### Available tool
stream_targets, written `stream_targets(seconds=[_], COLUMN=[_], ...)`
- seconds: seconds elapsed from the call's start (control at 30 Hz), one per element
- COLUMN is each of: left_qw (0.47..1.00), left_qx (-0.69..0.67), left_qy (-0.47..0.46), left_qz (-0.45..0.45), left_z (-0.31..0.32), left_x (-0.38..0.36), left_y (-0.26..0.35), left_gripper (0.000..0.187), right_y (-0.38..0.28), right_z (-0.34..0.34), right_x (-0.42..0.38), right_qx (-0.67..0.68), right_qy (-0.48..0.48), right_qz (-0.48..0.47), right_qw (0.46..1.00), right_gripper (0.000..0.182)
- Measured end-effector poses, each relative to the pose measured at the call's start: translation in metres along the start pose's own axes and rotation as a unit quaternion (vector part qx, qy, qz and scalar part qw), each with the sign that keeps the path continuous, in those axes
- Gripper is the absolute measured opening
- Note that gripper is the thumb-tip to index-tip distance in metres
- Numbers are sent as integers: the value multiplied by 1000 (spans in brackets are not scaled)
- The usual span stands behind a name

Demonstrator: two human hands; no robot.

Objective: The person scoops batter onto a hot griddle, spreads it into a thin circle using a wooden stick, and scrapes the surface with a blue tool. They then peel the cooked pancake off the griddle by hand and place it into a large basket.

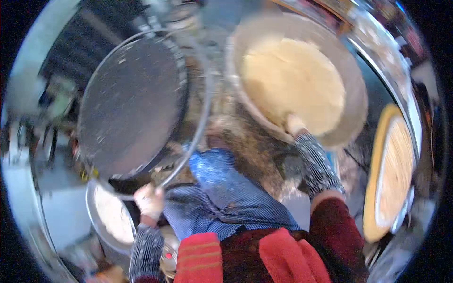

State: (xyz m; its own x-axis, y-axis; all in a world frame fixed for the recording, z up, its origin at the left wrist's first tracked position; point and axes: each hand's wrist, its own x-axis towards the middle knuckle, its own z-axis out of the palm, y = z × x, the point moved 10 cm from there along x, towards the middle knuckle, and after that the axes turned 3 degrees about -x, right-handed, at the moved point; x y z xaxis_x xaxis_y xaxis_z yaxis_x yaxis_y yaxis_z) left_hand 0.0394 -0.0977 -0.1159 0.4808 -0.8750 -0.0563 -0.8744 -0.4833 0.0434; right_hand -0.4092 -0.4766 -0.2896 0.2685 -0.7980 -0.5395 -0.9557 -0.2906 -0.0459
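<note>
At the lower edge of a dark round griddle (134,101), my left hand (149,200) has its fingers curled in, beside the metal ring (206,101) around the griddle; blur hides what they hold. My right hand (296,125) is at the near inner side of a large pale basin (351,94), its fingertips sunk in or hidden by the yellowish batter (297,80). The fingers of that hand cannot be made out.
A metal bowl (89,212) of pale, whitish stuff (113,214) stands at the lower left, below the griddle. On the right lies an oval, yellow-rimmed board or tray (376,188) with a striped surface. My knees, in blue checked cloth, are between griddle and basin.
</note>
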Motion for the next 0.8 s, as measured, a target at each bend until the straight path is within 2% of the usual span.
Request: stream_targets(seconds=[0.03,0.07,0.1,0.13,0.17,0.2,0.23,0.27,0.3,0.33,0.4,0.43,0.5,0.53,0.57,0.6,0.63,0.67,0.73,0.77,0.8], left_qw=[997,998,996,992,981,944,964,975,935,871,871,876,898,914,922,924,912,924,945,939,930], left_qx=[-27,-54,-44,-101,-173,-315,-257,-190,-311,-426,-384,-405,-303,-328,-330,-357,-380,-368,-231,-202,-173], left_qy=[57,43,-49,-19,19,50,51,74,30,-7,-95,-81,-29,-71,-145,-109,110,101,152,147,141], left_qz=[36,-6,-63,-77,-84,-81,-45,90,169,245,290,250,319,227,139,77,104,-10,-173,-235,-294], left_z=[-5,-16,-9,-1,-9,-26,-34,-60,-59,-69,-60,-53,-40,-19,-33,-40,-50,-54,-71,-66,-62], left_x=[6,16,29,38,50,52,66,60,47,18,-35,-49,-95,-105,-122,-146,-182,-215,-293,-331,-363], left_y=[26,56,74,91,115,136,162,204,243,274,304,291,276,244,196,144,105,63,-2,-21,-37], left_gripper=[25,32,38,44,43,41,39,40,41,41,41,41,39,36,34,31,28,24,22,20,17], right_y=[-7,-23,-18,-26,-29,-12,-16,-24,-55,-78,-99,-124,-188,-223,-267,-311,-349,-385,-455,-478,-504], right_z=[-3,-17,-11,-2,-5,2,-25,-27,-63,-71,-107,-101,-121,-117,-113,-90,-71,-50,-14,-2,15], right_x=[6,-10,-7,-4,-7,10,-13,0,-37,-48,-69,-76,-125,-149,-191,-205,-230,-264,-343,-388,-421], right_qx=[-9,51,-8,-51,-64,-68,-116,-206,-227,-260,-20,-49,30,59,113,179,180,225,148,171,159], right_qy=[101,36,32,-3,-16,-3,-3,61,57,58,219,206,354,359,326,268,211,133,81,79,46], right_qz=[-83,-66,-32,-94,-103,-58,33,-73,-55,-87,-115,-150,-309,-375,-427,-473,-485,-531,-646,-716,-736], right_qw=[991,996,999,994,992,996,993,974,971,960,969,966,882,853,836,820,829,806,744,672,656], right_gripper=[44,39,40,41,47,48,48,48,36,36,27,27,22,24,23,24,21,19,19,18,18])
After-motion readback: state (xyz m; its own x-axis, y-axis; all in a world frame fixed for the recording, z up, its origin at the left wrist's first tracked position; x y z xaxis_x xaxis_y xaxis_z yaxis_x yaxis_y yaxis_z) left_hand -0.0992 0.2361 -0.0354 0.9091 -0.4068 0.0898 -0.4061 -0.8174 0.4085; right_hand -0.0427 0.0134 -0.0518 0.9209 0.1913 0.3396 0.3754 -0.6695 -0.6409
